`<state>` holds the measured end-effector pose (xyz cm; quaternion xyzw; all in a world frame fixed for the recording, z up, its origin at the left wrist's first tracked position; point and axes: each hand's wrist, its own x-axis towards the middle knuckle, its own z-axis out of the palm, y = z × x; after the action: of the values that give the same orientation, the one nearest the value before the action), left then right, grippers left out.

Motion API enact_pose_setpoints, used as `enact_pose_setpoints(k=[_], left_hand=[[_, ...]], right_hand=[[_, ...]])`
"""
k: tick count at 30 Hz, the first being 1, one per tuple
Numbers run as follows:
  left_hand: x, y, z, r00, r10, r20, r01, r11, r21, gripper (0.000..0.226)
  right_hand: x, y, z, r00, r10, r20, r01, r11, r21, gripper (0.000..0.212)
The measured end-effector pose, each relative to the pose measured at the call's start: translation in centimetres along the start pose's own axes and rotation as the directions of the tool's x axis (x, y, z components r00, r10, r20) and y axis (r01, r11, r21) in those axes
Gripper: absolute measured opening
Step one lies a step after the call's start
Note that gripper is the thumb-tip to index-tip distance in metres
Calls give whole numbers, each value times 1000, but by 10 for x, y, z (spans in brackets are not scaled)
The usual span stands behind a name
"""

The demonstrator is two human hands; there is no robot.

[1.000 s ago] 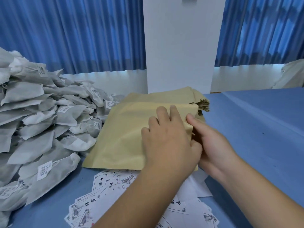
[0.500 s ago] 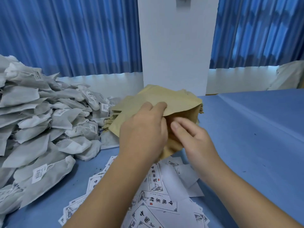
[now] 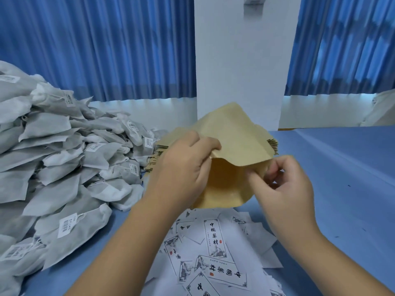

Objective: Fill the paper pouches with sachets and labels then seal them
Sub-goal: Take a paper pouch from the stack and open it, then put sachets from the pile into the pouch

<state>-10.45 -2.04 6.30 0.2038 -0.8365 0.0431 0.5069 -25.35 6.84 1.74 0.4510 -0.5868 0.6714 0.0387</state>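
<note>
Sachets [image 3: 59,159] pile on the table [image 3: 342,178] at your left. Labels [image 3: 213,238] lie nearest you, pouches [image 3: 168,138] behind them, a pillar [image 3: 239,71] beyond.

Sachet pile [image 3: 53,167] on the table's [image 3: 342,189] left side runs off the pic's left edge; print on its tags [image 3: 66,225] is too small to read. Pouch stack [image 3: 273,144] is mostly hidden behind the left hand [image 3: 183,165] & held pouch [image 3: 235,135], w/ only edge bits showing. Right hand [image 3: 286,189] fingertips [image 3: 272,167] are blurred. Labels [image 3: 213,242] by the near edge are cut off at the bottom & partly under the forearms.
</note>
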Motion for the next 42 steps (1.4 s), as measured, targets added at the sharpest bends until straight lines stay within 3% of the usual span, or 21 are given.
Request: enact_pose_setpoints(k=[4, 6, 8, 10, 12, 14, 15, 19, 22, 24, 26, 29, 33, 37, 42], left_hand=[[2, -7, 7, 995, 48, 93, -47, 999, -18, 42], [1, -16, 9, 989, 36, 141, -35, 999, -9, 38], [-3, -26, 11, 990, 13, 144, -15, 1000, 10, 33], [-7, -33, 14, 993, -15, 115, 15, 1000, 9, 34], [-8, -38, 17, 994, -61, 86, 64, 997, -31, 36], [-6, -42, 18, 986, -151, 69, 157, 984, -89, 36], [-5, -45, 17, 978, -198, 65, 204, 973, -111, 38], [-18, -59, 3, 949, -313, 34, 315, 947, -67, 43], [-42, -81, -18, 911, -408, 57, 405, 912, 56, 29], [-58, -99, -30, 844, -508, 171, 437, 837, 330, 21], [-73, -110, -32, 731, -611, 304, 318, 700, 639, 33], [-85, -119, -23, 586, -713, 385, 214, 595, 775, 53], [-85, -134, -18, 642, -708, 293, 207, 529, 823, 48], [-86, -139, -17, 638, -739, 218, 230, 453, 861, 33], [-86, -148, -19, 634, -733, 247, 319, 539, 780, 28]], right_hand=[[3, -3, 2, 967, 236, 100, -246, 963, 111, 26], [1, -6, 6, 960, 243, 142, -248, 969, 21, 32], [2, -12, 7, 995, 40, 92, -16, 969, -248, 50], [10, -15, 8, 942, -306, 138, 333, 795, -507, 68], [16, -20, 19, 826, -496, 268, 552, 615, -563, 49], [19, -25, 36, 759, -536, 368, 645, 545, -536, 15], [20, -25, 43, 756, -529, 385, 651, 556, -516, 7], [30, -24, 62, 797, -493, 350, 604, 640, -474, 21], [34, -15, 72, 808, -433, 399, 586, 663, -465, 23], [32, -9, 78, 807, -407, 428, 581, 673, -457, 22], [31, -3, 82, 805, -384, 452, 578, 679, -453, 19], [31, 4, 84, 803, -360, 475, 573, 686, -449, 22], [33, 5, 82, 789, -360, 498, 581, 700, -415, 22], [38, 2, 79, 804, -373, 463, 567, 713, -412, 17], [41, -6, 78, 837, -353, 418, 513, 773, -374, 15]])
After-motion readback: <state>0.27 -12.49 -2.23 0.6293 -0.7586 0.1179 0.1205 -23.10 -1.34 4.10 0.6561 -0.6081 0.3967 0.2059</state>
